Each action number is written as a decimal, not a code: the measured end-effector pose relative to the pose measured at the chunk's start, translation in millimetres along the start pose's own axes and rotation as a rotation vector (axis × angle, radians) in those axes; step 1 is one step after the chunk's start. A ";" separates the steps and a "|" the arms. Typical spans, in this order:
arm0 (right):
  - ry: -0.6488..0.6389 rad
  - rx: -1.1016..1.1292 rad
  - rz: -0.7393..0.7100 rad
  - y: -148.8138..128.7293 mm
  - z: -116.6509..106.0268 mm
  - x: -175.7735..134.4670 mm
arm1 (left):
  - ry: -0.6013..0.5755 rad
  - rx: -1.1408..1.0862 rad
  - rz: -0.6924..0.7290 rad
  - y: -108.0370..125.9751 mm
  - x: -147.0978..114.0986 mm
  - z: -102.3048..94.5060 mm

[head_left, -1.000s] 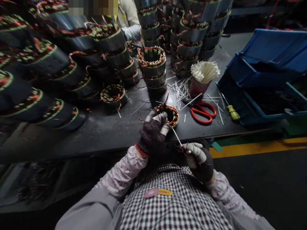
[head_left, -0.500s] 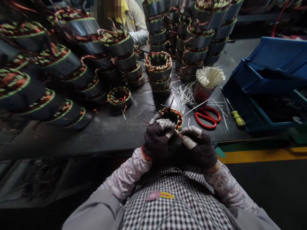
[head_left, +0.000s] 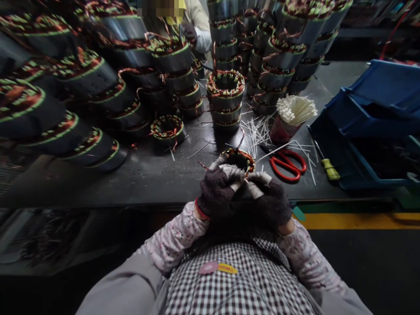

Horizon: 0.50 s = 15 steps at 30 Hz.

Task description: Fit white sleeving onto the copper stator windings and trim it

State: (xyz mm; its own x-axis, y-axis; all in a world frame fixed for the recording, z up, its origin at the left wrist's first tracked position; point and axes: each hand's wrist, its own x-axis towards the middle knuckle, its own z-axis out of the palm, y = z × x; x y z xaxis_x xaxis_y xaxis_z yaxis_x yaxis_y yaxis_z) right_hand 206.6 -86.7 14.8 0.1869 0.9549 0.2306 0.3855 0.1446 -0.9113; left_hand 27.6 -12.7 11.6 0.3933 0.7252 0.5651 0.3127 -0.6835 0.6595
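Note:
A motor stator (head_left: 250, 159) with copper windings stands at the table's near edge, its lower part hidden by my hands. My left hand (head_left: 219, 186), in a dark glove with taped fingertips, is closed on the stator's near left rim. A reddish wire end sticks out beside it. My right hand (head_left: 267, 192), gloved and taped alike, pinches at the near right rim, its fingertips almost touching the left ones. What lies in that pinch is too small to name; a pale bit shows there. A thin white stick (head_left: 273, 151) slants up and right from the stator.
Red-handled scissors (head_left: 288, 165) and a yellow-handled screwdriver (head_left: 330, 169) lie to the right, before blue bins (head_left: 364, 127). White sticks fill a cup (head_left: 284, 130), with others scattered beside it. Stacked stators (head_left: 226, 103) crowd the back and left; a person (head_left: 200, 26) is behind them.
The view has shifted slightly, so the table things sit a little further right. My right hand has drawn slightly closer to the left at the stator's rim. The left keeps its grip.

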 end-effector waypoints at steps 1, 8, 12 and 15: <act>-0.016 -0.033 0.012 -0.4 0.4 2.3 | -0.007 0.012 0.009 -0.8 -0.2 -0.1; 0.046 -0.246 -0.399 -5.2 -2.1 11.6 | -0.011 0.033 0.071 -4.6 0.2 -2.3; 0.053 -0.211 -0.502 -16.9 -10.1 9.1 | -0.052 0.001 0.047 -2.4 2.4 -3.8; 0.105 -0.054 -0.391 -25.0 -11.8 3.7 | -0.084 0.028 0.009 -0.2 2.7 -3.6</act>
State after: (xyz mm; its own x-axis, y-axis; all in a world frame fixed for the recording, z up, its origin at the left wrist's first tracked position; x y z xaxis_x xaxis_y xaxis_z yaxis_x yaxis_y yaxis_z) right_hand 208.3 -89.8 42.5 0.1066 0.7986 0.5923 0.4925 0.4751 -0.7292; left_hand 25.5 -10.3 14.7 0.4670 0.7106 0.5263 0.3330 -0.6927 0.6398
